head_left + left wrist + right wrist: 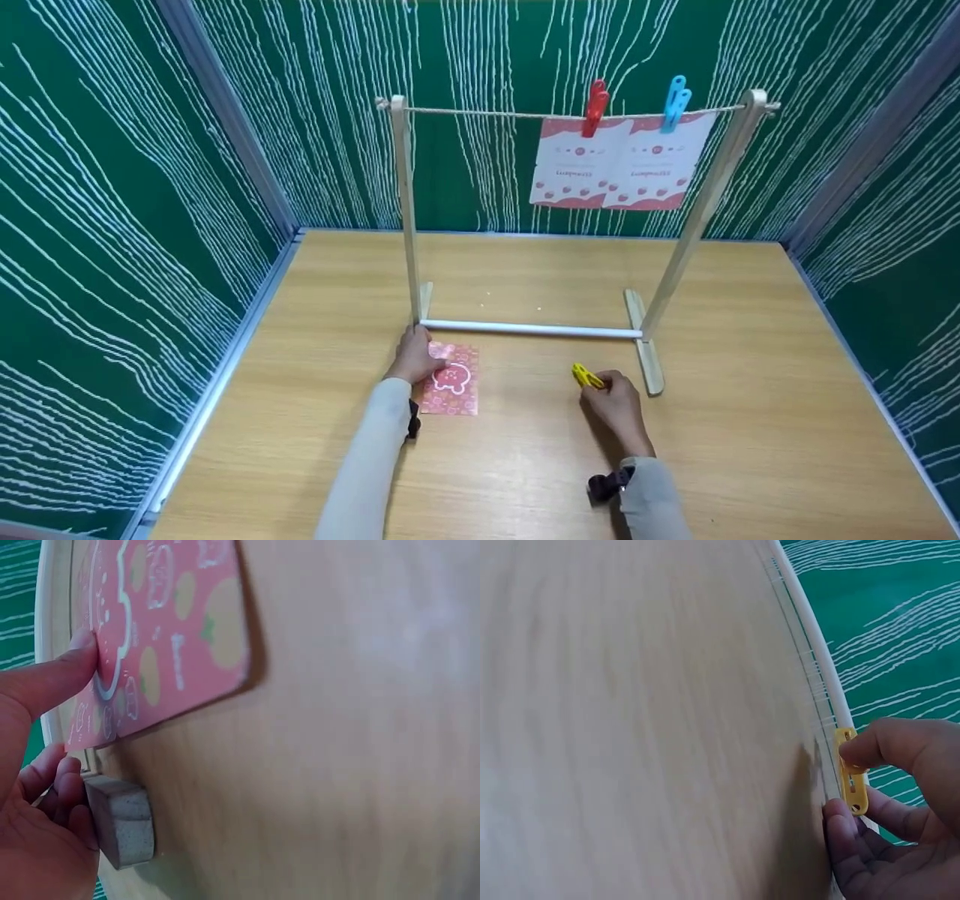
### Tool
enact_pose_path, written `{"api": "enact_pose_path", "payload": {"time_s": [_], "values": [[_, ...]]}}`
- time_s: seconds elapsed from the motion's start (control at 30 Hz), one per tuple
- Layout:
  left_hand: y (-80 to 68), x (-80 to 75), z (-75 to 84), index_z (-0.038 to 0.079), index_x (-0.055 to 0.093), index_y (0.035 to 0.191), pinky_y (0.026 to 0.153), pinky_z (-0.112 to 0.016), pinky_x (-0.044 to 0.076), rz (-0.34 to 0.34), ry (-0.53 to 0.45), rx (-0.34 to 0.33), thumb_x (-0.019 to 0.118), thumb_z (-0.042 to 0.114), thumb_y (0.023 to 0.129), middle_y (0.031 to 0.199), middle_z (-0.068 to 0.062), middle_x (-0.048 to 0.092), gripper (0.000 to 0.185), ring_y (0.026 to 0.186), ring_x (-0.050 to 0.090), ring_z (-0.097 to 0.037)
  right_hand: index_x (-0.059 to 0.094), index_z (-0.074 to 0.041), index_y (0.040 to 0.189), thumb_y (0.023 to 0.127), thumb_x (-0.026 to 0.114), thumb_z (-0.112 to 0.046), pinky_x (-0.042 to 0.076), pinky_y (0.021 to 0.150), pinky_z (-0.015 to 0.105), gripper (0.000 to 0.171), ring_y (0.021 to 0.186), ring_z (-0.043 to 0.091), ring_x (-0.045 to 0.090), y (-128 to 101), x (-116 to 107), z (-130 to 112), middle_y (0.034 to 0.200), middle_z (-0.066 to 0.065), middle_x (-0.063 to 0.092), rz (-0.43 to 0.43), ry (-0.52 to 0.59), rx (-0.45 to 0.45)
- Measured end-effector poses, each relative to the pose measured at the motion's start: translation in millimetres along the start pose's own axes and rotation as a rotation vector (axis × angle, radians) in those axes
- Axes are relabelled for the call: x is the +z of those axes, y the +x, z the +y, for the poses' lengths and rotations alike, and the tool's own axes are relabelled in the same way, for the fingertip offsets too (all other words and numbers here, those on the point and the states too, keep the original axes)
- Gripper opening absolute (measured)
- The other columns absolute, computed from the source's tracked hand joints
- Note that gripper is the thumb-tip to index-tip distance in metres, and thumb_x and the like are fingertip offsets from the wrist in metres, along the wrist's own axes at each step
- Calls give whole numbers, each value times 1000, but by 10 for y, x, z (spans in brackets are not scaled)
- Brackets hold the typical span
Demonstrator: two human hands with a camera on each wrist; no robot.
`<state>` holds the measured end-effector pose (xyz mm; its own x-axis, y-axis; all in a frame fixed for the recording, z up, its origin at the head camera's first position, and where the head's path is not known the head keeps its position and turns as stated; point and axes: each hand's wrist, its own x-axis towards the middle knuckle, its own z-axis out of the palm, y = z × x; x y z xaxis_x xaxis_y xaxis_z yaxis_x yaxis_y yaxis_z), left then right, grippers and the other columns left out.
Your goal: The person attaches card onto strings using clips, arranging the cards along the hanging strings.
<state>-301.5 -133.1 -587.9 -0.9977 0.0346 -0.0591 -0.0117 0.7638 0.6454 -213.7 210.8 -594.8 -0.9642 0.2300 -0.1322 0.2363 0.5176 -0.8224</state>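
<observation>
Green walls scored with wavy white lines close in three sides of a pale wooden tabletop [750,420], and on it, just in front of the left foot of a wooden drying rack [409,225], lies a small pink card printed with a white cartoon outline and fruit shapes [451,379]. It lies flat, its long edges running away from the person, its far short edge close to the rack's white bottom crossbar [532,328]. The left hand [415,356] rests on the card's left side; the left wrist view shows one fingertip [79,652] pressing the printed face, the other fingers loosely curled beside the rack's grey-ended foot [120,819]. The right hand [616,401] is well apart to the right, thumb and fingers pinching a yellow plastic clothes peg [586,376] just above the table, near the rack's right foot [646,352]. Bare wood stretches wide between the hands and to the right edge.

Higher up, a string [487,113] spans the rack's posts. Two pink-and-white cards [619,171] hang side by side at its right end, one under a red peg [596,107], the other under a blue peg [676,101].
</observation>
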Motion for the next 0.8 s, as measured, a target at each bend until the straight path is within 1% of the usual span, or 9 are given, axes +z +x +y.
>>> {"api": "enact_pose_path", "payload": {"time_s": [0.17, 0.27, 0.33, 0.4, 0.47, 0.53, 0.63, 0.73, 0.8], "values": [[-28, 39, -25, 2, 48, 102, 89, -44, 42, 45, -20, 65, 84, 14, 68, 97, -12, 51, 51, 96, 49, -31, 63, 5, 109, 83, 65, -12, 46, 75, 28, 32, 91, 28, 59, 21, -15, 9, 103, 21, 65, 25, 14, -22], [-35, 64, -55, 1, 49, 103, 85, -44, 44, 79, -32, 101, 83, 13, 68, 93, -12, 54, 51, 91, 52, -30, 63, 5, 111, 84, 65, -14, 46, 78, 27, 32, 95, 28, 60, 24, -15, 10, 106, 21, 65, 33, 36, -12], [-38, 69, -66, 0, 49, 106, 83, -43, 46, 90, -58, 115, 82, 11, 68, 95, -14, 56, 52, 89, 54, -30, 62, 5, 115, 86, 64, -15, 46, 80, 26, 35, 99, 28, 59, 22, -19, 6, 111, 22, 64, 23, 75, 8], [-50, 65, -62, 0, 49, 110, 83, -43, 48, 83, -104, 109, 81, 9, 69, 99, -17, 57, 53, 90, 55, -30, 60, 4, 119, 87, 62, -16, 45, 81, 26, 38, 102, 29, 59, 16, -26, -2, 115, 23, 62, 12, 115, 27], [-61, 61, -52, -2, 49, 115, 86, -44, 48, 75, -148, 107, 80, 7, 71, 106, -20, 57, 55, 95, 56, -32, 58, 4, 123, 88, 62, -17, 44, 81, 25, 41, 102, 28, 56, 7, -33, -2, 116, 22, 59, 8, 157, 44], [-69, 63, -40, -4, 50, 119, 90, -45, 47, 76, -170, 117, 79, 7, 73, 110, -21, 57, 55, 100, 56, -33, 56, 5, 124, 88, 64, -18, 44, 78, 23, 43, 99, 25, 55, 1, -41, -7, 112, 20, 58, 15, 202, 52], [-70, 77, -23, -9, 55, 119, 93, -45, 46, 105, -179, 145, 75, 4, 75, 108, -22, 57, 50, 101, 56, -33, 53, 5, 123, 87, 68, -18, 44, 73, 19, 45, 91, 17, 50, 4, -52, -21, 104, 12, 53, 41, 289, 83], [-65, 95, -20, -11, 60, 114, 84, -40, 48, 137, -190, 178, 71, -1, 76, 97, -18, 57, 41, 90, 55, -29, 51, 5, 122, 86, 70, -17, 47, 69, 15, 47, 84, 11, 49, 14, -65, -48, 100, 8, 51, 58, 364, 112], [-63, 108, -28, -11, 62, 110, 76, -32, 47, 157, -210, 203, 69, -3, 78, 90, -17, 57, 34, 82, 53, -23, 51, 5, 123, 86, 70, -17, 48, 68, 14, 47, 82, 8, 51, 21, -75, -73, 101, 8, 52, 59, 391, 116]]}}
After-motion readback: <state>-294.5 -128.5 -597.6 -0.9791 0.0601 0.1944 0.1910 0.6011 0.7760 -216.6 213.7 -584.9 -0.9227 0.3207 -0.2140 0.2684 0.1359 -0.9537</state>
